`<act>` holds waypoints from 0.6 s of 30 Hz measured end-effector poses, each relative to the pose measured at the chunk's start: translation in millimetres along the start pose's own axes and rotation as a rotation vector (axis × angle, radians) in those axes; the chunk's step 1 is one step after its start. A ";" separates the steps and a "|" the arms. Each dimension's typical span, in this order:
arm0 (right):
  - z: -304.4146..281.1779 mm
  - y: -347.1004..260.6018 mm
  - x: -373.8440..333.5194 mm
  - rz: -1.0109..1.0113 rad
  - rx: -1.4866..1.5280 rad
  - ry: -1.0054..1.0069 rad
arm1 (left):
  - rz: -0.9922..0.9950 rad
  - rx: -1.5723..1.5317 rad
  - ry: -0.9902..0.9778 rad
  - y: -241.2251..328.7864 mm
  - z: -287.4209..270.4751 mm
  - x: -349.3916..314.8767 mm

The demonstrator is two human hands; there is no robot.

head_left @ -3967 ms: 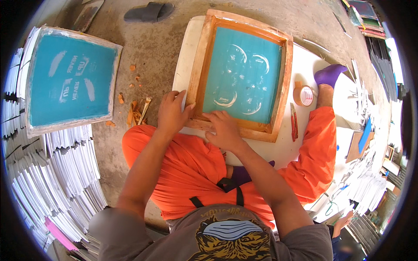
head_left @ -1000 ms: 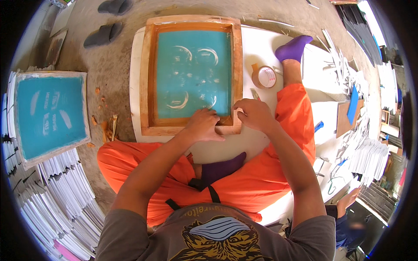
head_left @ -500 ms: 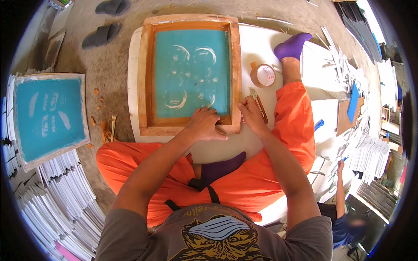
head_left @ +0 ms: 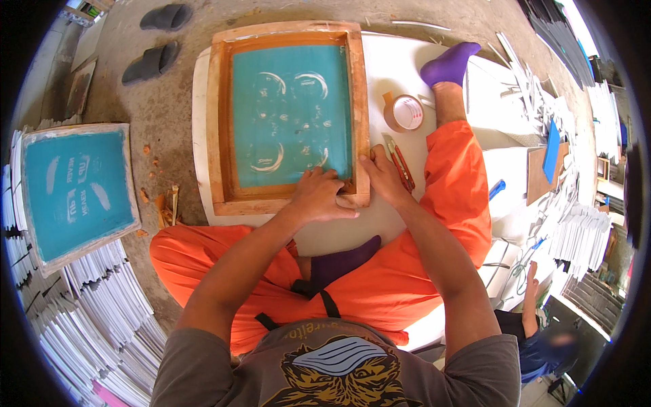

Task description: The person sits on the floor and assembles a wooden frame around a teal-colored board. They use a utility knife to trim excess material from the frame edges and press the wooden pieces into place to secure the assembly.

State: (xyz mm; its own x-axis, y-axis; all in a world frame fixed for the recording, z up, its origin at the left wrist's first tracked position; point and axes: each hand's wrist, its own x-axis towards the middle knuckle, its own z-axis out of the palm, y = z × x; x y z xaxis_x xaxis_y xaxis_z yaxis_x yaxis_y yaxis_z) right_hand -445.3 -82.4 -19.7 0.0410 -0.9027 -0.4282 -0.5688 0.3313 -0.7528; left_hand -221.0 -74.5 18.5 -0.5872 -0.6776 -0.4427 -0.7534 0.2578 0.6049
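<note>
A wooden screen-printing frame [head_left: 220, 115] with teal mesh [head_left: 288, 149] and pale curved designs lies on a white board in front of me. My left hand [head_left: 319, 192] rests over its near rail by the near right corner. The fingers reach the mesh and the thumb is spread apart along the rail. At the frame's right edge, my right hand [head_left: 384, 178] has its fingers curled and its thumb against the wood. Just beyond that hand lies a red utility knife [head_left: 401, 164]. A roll of brown tape [head_left: 392, 115] stands farther off to the right.
A second teal screen [head_left: 81, 193] leans over white stacked sheets [head_left: 102, 325] at left. Dark slippers [head_left: 152, 62] lie at the far left. My purple-socked foot [head_left: 449, 64] borders the board. White scraps [head_left: 532, 108] are heaped at right; another person's arm [head_left: 531, 298] shows at lower right.
The view has shifted slightly, so the frame sits a little farther left. My right hand stays at the frame's right edge, its thumb now against the wood. My left hand looks nearly unchanged.
</note>
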 end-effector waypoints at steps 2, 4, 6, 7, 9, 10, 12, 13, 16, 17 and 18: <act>-0.1 -0.2 0.2 -0.005 -0.012 0.003 | 0.009 -0.012 0.004 1.9 3.1 2.8; 0.2 -1.0 0.1 -0.009 -0.012 0.006 | 0.013 -0.028 0.028 0.4 7.7 3.7; 0.9 0.1 0.8 -0.016 -0.010 0.009 | 0.016 -0.036 0.035 -0.4 7.5 3.5; 1.1 0.7 1.2 -0.019 -0.009 0.010 | 0.019 -0.039 0.031 -0.2 7.7 3.8; 1.5 3.0 2.9 0.001 -0.022 0.009 | 0.034 -0.023 0.022 1.8 8.3 5.0; 1.9 4.1 3.6 0.011 -0.029 0.008 | 0.044 -0.003 0.014 3.2 9.3 5.7; 2.8 4.3 3.7 -0.024 -0.036 0.021 | 0.048 0.008 0.014 5.4 12.7 6.0; 3.2 4.5 3.6 -0.042 -0.039 0.028 | 0.043 0.001 0.021 6.3 14.2 6.1; 2.5 1.7 3.2 -0.025 -0.040 0.019 | 0.044 0.006 0.010 7.8 14.4 5.5; 2.6 2.3 4.0 -0.014 -0.039 0.018 | 0.045 0.014 0.002 8.4 12.6 4.3; 2.1 3.0 4.8 -0.003 -0.038 0.017 | 0.046 0.027 0.005 10.1 11.6 2.8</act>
State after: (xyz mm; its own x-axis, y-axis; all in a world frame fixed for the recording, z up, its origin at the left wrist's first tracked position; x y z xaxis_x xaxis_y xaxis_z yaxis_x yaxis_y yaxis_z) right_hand -445.1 -85.2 -25.1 0.0290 -0.9085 -0.4170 -0.5994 0.3181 -0.7346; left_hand -233.8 -65.7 15.7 -0.6202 -0.6678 -0.4115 -0.7332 0.3071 0.6067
